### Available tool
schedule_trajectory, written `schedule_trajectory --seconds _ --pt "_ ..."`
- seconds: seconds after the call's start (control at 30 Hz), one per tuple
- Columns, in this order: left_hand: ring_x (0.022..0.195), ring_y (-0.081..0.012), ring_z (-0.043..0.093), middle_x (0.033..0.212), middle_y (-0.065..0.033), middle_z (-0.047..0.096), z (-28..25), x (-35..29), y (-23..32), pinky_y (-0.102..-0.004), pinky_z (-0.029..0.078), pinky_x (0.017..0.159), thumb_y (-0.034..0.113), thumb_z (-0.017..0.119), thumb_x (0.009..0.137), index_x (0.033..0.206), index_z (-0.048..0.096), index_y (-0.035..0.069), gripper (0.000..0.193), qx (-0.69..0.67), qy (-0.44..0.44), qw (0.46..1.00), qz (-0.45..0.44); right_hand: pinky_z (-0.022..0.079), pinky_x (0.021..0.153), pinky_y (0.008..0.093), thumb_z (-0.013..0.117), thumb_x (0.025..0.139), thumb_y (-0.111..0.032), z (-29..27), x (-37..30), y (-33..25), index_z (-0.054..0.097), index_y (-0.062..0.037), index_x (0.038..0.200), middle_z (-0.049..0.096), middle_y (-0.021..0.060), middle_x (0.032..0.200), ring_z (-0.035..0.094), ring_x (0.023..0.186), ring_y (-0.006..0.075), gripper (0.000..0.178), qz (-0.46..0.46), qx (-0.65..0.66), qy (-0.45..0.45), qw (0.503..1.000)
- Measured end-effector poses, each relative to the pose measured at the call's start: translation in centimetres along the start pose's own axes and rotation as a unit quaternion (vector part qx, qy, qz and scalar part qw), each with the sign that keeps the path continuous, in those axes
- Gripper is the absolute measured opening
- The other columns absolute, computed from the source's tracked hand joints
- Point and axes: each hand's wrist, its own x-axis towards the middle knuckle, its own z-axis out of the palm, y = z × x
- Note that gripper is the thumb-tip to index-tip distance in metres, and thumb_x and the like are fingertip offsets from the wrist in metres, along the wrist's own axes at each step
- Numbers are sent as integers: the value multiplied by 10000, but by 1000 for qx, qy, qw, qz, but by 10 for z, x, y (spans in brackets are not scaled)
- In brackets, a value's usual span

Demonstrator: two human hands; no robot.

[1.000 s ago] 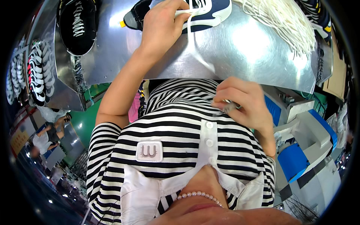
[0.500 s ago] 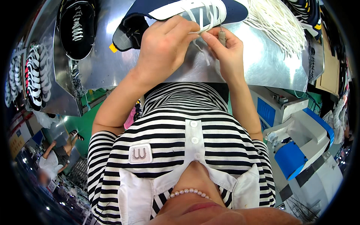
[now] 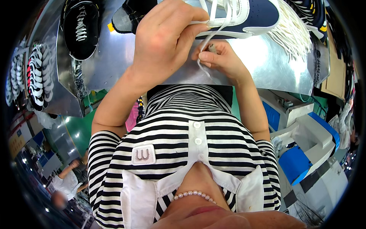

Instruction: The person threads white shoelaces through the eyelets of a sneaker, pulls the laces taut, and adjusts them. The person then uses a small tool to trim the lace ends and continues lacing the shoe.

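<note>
1 navy-and-white shoe [image 3: 263, 23] sits at the top centre of the frame, over a metal table [image 3: 118, 57], its long axis running across and its toe to the right. The left hand [image 3: 167, 36], nearer to it, overlaps its middle, thumb and forefinger pinching a white lace strand [image 3: 199, 23]. The right hand [image 3: 225, 61] lies just below the shoe, fingers curled around a grey-handled tool [image 3: 212, 48]; a loose lace end [image 3: 206, 41] hangs by them, though whether they grip it I cannot tell
</note>
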Motion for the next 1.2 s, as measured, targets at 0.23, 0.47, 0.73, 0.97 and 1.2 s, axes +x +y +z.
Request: schedule_trajectory --seconds 0.23,0.47,0.73,0.97,1.2 --pt "844 -323 598 847 -121 608 29 -53 -45 -400 478 768 105 673 850 1034 673 34 198 33 -186 975 -119 476 770 252 687 878 -86 16 -51 4 666 -41 890 674 26 979 605 886 106 51 -121 -86 79 986" --pt "860 -286 592 892 -113 608 36 -52 -53 -370 473 780 166 621 917 1076 674 12 228 -22 -241 951 -190 493 682 221 704 882 -93 6 16 2 703 -8 962 699 27 871 617 746 64 117 -231 -169 327 901" --pt "911 -254 622 952 -81 670 39 -54 -50 -340 482 813 244 765 810 1021 685 26 314 -25 -237 945 -224 430 606 194 673 906 -11 -2 38 11 658 8 965 593 -39 815 514 705 24 63 -232 -96 358 899" --pt "913 -269 629 970 -70 685 44 -50 -45 -358 490 810 270 774 787 969 688 42 304 19 -232 944 -233 515 674 275 657 935 -161 -1 2 9 515 -15 1121 695 86 851 673 742 161 276 -138 -232 355 895" --pt "880 -275 617 943 -67 681 44 -50 -45 -367 482 785 273 765 796 940 683 39 287 43 -233 950 -204 506 631 302 601 967 -163 21 -18 20 539 -18 1040 705 100 789 695 711 202 174 -69 -287 305 906"
